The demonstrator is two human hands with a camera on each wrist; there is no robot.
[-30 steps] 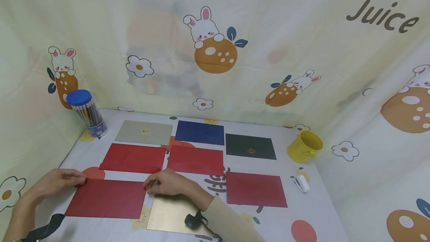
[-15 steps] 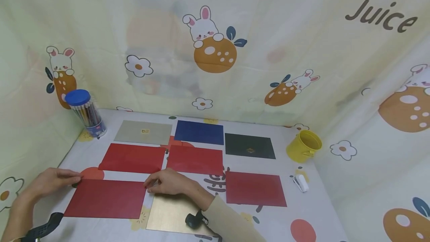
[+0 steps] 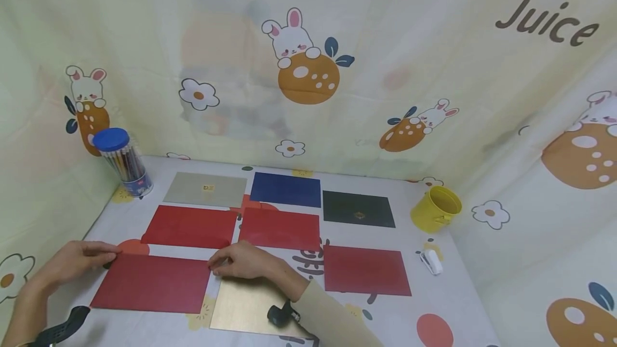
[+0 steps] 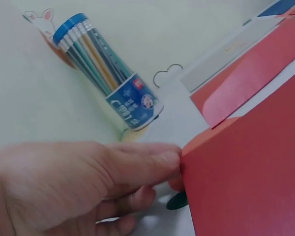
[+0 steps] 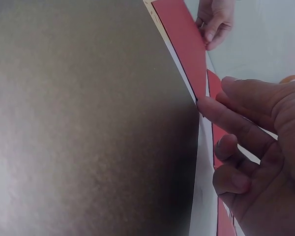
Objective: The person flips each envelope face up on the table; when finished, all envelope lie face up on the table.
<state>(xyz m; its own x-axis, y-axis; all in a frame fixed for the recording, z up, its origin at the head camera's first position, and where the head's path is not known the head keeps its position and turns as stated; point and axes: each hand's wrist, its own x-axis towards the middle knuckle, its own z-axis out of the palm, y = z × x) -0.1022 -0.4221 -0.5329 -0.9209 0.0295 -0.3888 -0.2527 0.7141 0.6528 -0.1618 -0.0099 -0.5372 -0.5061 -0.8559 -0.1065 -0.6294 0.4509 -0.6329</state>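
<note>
A red card is shown flat on the table at about 7 o'clock in the head view. Its far left corner is touched by the fingertips of the left hand, whose fingers are seen nearly straight in the left-wrist view, pressed against the card edge rather than wrapped round it. The card's far right corner is met by the right hand; in the right-wrist view the forefinger is extended onto that corner while the other fingers are curled under, and no pinch can be made out. A gold card is lying just beside the red card at 6 o'clock, partly under the right forearm.

Six further cards are laid out in rows toward 12 o'clock. A pencil tub with a blue lid stands at 10 o'clock; its label is too blurred to be read. A yellow cup stands at 3 o'clock. "Juice" is printed on the backdrop at 2 o'clock.
</note>
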